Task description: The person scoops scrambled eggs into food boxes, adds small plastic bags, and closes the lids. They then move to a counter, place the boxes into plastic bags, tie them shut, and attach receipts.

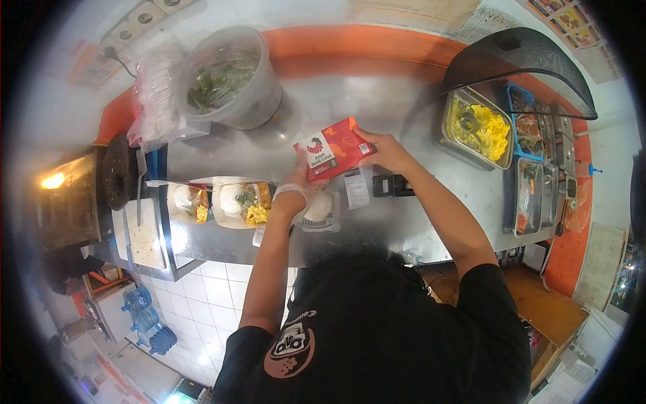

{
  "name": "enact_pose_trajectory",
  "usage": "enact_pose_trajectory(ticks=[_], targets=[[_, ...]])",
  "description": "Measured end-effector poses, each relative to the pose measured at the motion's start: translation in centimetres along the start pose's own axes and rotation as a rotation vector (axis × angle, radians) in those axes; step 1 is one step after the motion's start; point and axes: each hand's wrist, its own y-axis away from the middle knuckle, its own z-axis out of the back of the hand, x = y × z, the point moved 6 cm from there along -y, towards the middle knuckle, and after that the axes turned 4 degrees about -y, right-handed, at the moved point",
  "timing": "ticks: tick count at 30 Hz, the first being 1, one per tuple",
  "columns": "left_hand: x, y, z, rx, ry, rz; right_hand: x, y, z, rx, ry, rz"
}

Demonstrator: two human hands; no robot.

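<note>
Both my hands hold a red printed food box [340, 149] above the steel counter. My left hand [296, 187], in what looks like a clear plastic glove, grips its left side. My right hand [385, 149] pinches the right edge near a small printed code. Below my left hand sits a clear plastic container [319, 212] with something white inside, partly hidden by the wrist. To its left stand two open paper boxes, one nearer [232, 210] and one farther left [183, 205], with rice, greens and yellow egg. A printed receipt [356, 188] lies beside a small black device [393, 186].
A big plastic tub [232, 81] of greens stands at the back left, beside bagged white packaging [155, 94]. At right are a tray of scrambled egg [479, 128], several ingredient containers [531, 182] and a black mesh cover [518, 64]. A cutting board [141, 232] lies left.
</note>
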Motion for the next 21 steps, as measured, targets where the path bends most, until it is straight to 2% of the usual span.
enact_pose_trajectory(ticks=[2, 6, 8, 9, 11, 12, 14, 17, 21], targets=[[-1.0, 0.3, 0.5, -0.096, -0.422, -0.003, 0.0, -0.3, 0.2, -0.033, 0.026, 0.062], [-1.4, -0.2, 0.6, -0.185, -0.473, -0.003, 0.7, -0.5, 0.8, -0.078, 0.128, 0.011], [-1.6, -0.3, 0.8, -0.11, -0.581, 0.142, 0.3, -0.8, 0.8, -0.096, 0.097, 0.047], [-0.7, -0.6, 0.6, -0.111, -0.58, 0.143, 0.0, -0.8, 0.8, -0.095, 0.097, 0.049], [0.8, -1.6, -0.1, -0.157, -0.711, 0.017, 0.0, -0.7, 0.9, -0.102, 0.147, 0.138], [0.9, -1.5, -0.3, -0.158, -0.712, 0.015, -0.3, -0.7, 1.2, -0.103, 0.147, 0.139], [0.7, -1.1, -0.9, -0.132, -0.9, -0.044, -0.8, -1.0, 1.3, 0.032, 0.031, 0.134], [1.1, -0.9, -1.2, -0.13, -0.93, -0.074, -1.1, -0.9, 1.6, 0.132, 0.109, 0.134], [-0.3, -0.4, -1.3, -0.107, -0.973, -0.111, -1.2, -1.3, 1.6, -0.001, 0.265, 0.248]])
